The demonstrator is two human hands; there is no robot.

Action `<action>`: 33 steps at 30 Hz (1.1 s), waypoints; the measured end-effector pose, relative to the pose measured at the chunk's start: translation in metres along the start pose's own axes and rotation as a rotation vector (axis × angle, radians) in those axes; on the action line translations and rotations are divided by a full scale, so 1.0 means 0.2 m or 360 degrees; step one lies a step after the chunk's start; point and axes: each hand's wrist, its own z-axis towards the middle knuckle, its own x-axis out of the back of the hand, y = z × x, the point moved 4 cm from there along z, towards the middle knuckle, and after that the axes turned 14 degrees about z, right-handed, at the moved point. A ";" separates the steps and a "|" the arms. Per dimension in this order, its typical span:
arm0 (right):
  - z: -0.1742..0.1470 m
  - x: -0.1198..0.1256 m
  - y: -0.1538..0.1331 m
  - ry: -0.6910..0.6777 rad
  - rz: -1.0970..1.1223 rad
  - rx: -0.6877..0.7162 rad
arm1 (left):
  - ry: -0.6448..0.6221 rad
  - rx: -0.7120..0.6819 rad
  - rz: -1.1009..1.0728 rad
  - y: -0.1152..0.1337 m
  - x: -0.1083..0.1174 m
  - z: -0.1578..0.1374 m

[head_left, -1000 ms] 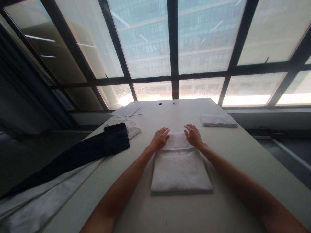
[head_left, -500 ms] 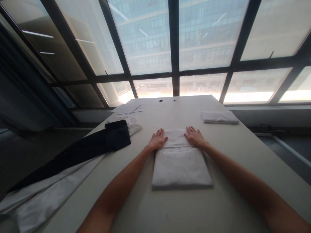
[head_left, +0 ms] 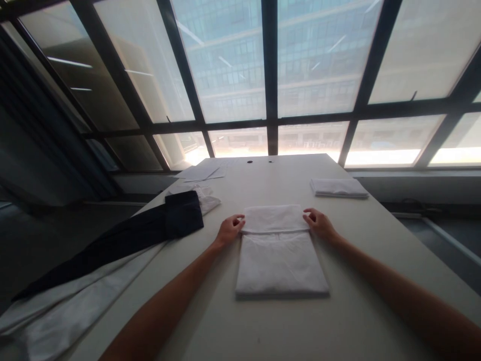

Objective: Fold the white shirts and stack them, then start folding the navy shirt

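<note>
A folded white shirt (head_left: 281,265) lies flat in front of me on the white table, its far part folded over into a strip (head_left: 276,219). At the left edge of that strip my left hand (head_left: 230,229) is closed, thumb and fingers pinched on the cloth. My right hand (head_left: 319,224) pinches the strip's right edge in the same way, fingers curled. The fingertips partly cover the cloth edges.
Dark navy clothing (head_left: 183,214) lies over white garments (head_left: 78,316) along the table's left side. Paper sheets (head_left: 199,173) sit at the far left. A folded white cloth (head_left: 338,187) rests at the far right. Windows (head_left: 311,65) stand beyond the table (head_left: 270,333).
Both hands have gone from lying flat on the far strip to pinching its side edges, moving outward, left and right. The strip appears wider and spread out. The view has tilted slightly upward.
</note>
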 end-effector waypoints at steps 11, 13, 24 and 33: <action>-0.05 -0.01 -0.05 -0.0260 -0.0060 0.0126 | -0.0180 -0.0160 0.0363 0.01 -0.01 -0.02; -0.06 -0.01 -0.04 -0.0309 -0.0155 0.0135 | -0.0203 -0.0152 0.0589 -0.01 -0.01 -0.01; 0.17 -0.23 -0.35 -0.0126 -0.0386 0.0465 | -0.0182 -0.0717 0.0758 0.45 -0.26 0.19; 0.12 -0.47 -0.23 -0.0590 -0.0883 0.0287 | -0.0525 -0.0827 0.1091 0.37 -0.54 0.17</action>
